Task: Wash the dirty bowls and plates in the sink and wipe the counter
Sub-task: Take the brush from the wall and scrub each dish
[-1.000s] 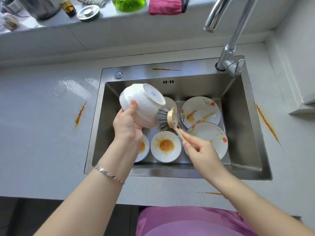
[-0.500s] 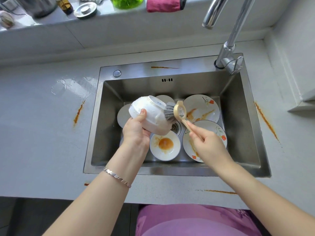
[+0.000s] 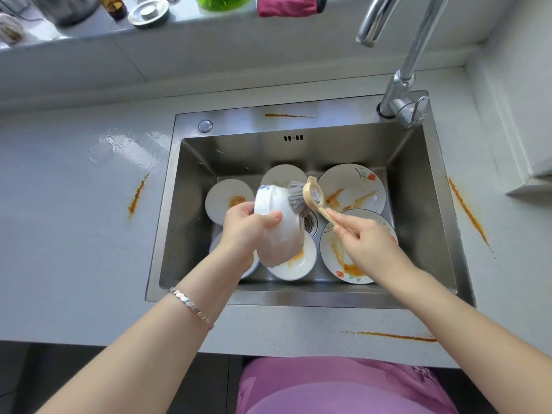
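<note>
Over the steel sink (image 3: 167, 234), the left hand (image 3: 245, 231) has its fingers curled round a tilted white bowl (image 3: 279, 225) while the right hand (image 3: 367, 243) pinches a brush (image 3: 310, 198), bristles against the bowl, above stained plates (image 3: 352, 186).

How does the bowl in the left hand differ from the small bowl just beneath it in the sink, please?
The held bowl is tipped sideways in the left hand; the sink bowl sits upright on the sink floor. The brush touches the held bowl; the sink bowl shows orange residue. Both are white.
</note>
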`<state>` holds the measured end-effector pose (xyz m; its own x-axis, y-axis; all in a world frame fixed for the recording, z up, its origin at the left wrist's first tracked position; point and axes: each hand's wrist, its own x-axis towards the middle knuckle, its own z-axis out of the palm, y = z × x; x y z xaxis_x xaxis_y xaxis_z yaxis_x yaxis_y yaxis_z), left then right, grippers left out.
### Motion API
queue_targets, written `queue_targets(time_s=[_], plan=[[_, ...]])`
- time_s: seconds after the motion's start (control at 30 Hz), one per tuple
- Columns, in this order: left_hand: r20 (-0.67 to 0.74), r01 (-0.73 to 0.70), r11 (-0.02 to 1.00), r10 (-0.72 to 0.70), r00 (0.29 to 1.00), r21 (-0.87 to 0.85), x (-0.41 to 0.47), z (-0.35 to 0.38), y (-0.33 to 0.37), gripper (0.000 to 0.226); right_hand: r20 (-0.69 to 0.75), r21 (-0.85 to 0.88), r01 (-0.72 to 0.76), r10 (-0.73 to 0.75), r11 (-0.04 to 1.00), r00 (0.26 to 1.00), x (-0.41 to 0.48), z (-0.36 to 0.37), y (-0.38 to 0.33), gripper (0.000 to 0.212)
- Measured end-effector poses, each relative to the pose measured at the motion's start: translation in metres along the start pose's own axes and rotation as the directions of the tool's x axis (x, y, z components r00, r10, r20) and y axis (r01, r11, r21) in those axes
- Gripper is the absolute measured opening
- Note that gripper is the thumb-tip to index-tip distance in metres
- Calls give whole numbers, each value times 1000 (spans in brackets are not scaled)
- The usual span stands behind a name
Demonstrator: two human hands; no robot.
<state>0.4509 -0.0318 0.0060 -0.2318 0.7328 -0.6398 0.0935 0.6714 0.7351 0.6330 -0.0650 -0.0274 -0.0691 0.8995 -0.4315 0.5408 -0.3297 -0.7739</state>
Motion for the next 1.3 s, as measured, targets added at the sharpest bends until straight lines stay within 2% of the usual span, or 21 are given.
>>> queue_targets(time_s=[0.07, 0.23, 0.4, 0.47, 0.6, 0.73, 0.83, 0.97, 1.07, 1.2, 1.3], plan=[[20, -13, 1000, 13, 1000, 4, 0, 1, -1, 26, 0, 6, -48, 48, 999, 999, 9, 1, 3, 36], [-25, 72, 984, -77, 997, -165, 4, -2, -9, 18, 46, 59, -71, 68, 996, 997, 6, 8, 11, 36], [-66, 184, 929, -216, 974, -321, 10, -3, -14, 36, 136, 25, -50, 46, 998, 990, -19, 10, 9, 39], [-84, 190, 927, -228, 970, -323, 13, -4, -13, 35, 131, 12, -15, 13, 1000, 991, -29, 12, 4, 44], [-48, 232, 941, -251, 967, -244, 17, -3, -11, 34, 57, -74, 15, -11, 997, 998, -18, 8, -1, 38], [13, 136, 983, -136, 991, -121, 15, -6, -10, 23, 56, -162, -92, 102, 982, 993, 14, 2, 13, 37], [0, 83, 979, -84, 996, -185, 20, -12, -8, 20, 125, -100, -146, 158, 984, 979, 11, 4, 25, 37], [-114, 102, 938, -147, 983, -332, 31, -13, -12, 32, 131, 30, -36, 32, 999, 991, -20, 19, 14, 37], [-99, 142, 946, -178, 979, -291, 31, -9, -17, 32, 71, 80, 15, -21, 997, 997, -15, 22, 2, 37], [19, 182, 959, -182, 983, -216, 22, -7, -19, 28, 5, 56, -60, 60, 997, 998, 15, 12, 7, 37], [14, 157, 966, -157, 987, -207, 24, -12, -19, 25, 89, 37, -150, 146, 988, 985, 8, 9, 16, 36]])
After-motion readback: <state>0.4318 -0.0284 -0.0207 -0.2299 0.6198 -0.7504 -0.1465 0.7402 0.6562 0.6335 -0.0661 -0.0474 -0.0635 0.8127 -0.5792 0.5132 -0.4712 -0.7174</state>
